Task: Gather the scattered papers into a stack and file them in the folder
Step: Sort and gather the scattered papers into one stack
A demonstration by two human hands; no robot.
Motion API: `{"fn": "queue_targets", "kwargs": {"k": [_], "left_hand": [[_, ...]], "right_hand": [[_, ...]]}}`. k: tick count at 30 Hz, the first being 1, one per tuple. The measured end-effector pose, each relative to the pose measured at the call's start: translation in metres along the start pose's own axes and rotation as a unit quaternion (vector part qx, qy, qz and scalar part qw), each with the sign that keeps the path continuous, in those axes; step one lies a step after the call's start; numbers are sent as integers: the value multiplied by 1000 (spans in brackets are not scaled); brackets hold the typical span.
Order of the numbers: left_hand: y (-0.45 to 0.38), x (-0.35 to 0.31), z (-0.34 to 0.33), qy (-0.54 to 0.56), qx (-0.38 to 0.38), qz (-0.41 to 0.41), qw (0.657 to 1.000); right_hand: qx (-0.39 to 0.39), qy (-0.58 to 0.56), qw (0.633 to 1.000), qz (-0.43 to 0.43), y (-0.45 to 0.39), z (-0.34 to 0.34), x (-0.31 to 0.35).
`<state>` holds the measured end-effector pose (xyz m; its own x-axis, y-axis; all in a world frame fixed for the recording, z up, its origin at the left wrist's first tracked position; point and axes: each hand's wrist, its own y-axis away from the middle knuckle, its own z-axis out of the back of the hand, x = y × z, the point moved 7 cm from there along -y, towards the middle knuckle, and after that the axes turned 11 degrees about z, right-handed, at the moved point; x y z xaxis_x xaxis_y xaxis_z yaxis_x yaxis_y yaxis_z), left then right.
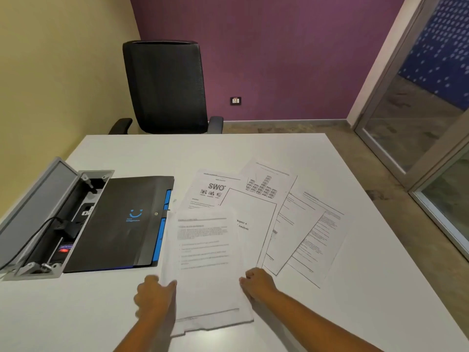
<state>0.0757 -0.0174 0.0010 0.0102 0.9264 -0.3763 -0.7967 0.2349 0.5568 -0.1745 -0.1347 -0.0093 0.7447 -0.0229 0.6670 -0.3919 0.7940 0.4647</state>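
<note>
The left hand (154, 295) grips the left edge of a small stack of papers (206, 265), thumb on top; motion blur hides its fingers. The right hand (256, 283) pinches the stack's right edge with curled fingers. The stack lies on the white desk (368, 313) near the front, long axis running away from the person, printed text upright to them; its lower corners are uneven. Beyond and to the right, the loose sheets (291, 219) fan out overlapping, tilted rightward, most print too small to read. Left of the stack, touching its upper edge, the black folder (121, 224) lies closed, blue tabs at its right side, contents unseen. An open cable box (50, 219) holds plugs and a cord.
</note>
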Motion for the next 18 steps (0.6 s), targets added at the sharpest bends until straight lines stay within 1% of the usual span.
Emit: {"fn": "queue_targets", "kwargs": {"k": [1,2,5,7,9,11,14,16,18], "left_hand": [[0,10,0,-19,-6,27,999],[0,16,-2,-19,-5,38,999],[1,20,-10,-17,22,39,999],[-3,22,-12,-17,45,49,998],[-7,21,-15,-22,86,41,995],[-7,20,-20,-19,125,32,991],[-5,20,-27,-15,160,31,987],[-2,22,-31,-27,179,45,982],[0,25,-31,-59,190,61,978]], "right_hand": [[5,2,1000,-11,2,-8,-3],[12,-4,1000,-16,4,-14,-4],[4,-14,999,-48,6,-17,-6],[34,-23,997,-61,5,-19,-8],[60,-28,995,-69,4,-19,-9],[79,-38,994,-59,3,-20,-11],[79,-40,996,-17,5,-18,-7],[45,-32,998,10,6,-13,-4],[9,-50,998,41,11,-7,2]]}}
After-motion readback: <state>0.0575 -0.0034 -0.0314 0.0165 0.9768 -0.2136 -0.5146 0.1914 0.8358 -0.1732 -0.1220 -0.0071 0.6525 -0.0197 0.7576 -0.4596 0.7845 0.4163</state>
